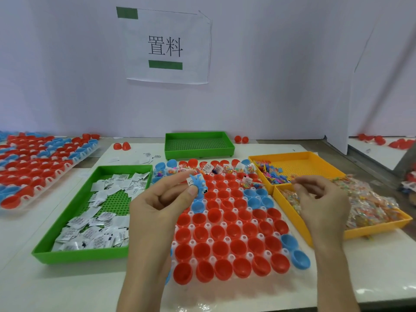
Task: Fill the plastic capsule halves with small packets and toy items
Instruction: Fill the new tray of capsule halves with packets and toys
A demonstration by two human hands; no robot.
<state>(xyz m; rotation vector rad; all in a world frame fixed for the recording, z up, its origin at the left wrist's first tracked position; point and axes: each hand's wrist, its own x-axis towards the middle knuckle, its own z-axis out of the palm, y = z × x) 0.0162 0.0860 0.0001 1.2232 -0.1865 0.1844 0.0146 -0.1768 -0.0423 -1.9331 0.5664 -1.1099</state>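
White table [67, 289], bearing: green tray [78, 255] of white packets [101, 221], front left; empty green tray [199, 152], back; two yellow trays [292, 155], right, side by side; clear rack [227, 240] of red and blue capsule halves [234, 230], centre; second rack [40, 188], far left; loose red halves [122, 145] and stray packets [147, 155] near the back.

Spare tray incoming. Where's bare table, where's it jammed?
Free: white table's near strip, in front of the green packet tray and the grid of red and blue capsule halves; the gap left of that tray; the far green perforated tray's floor. Jammed: grid against yellow trays, left hand with blue toy and right hand above.
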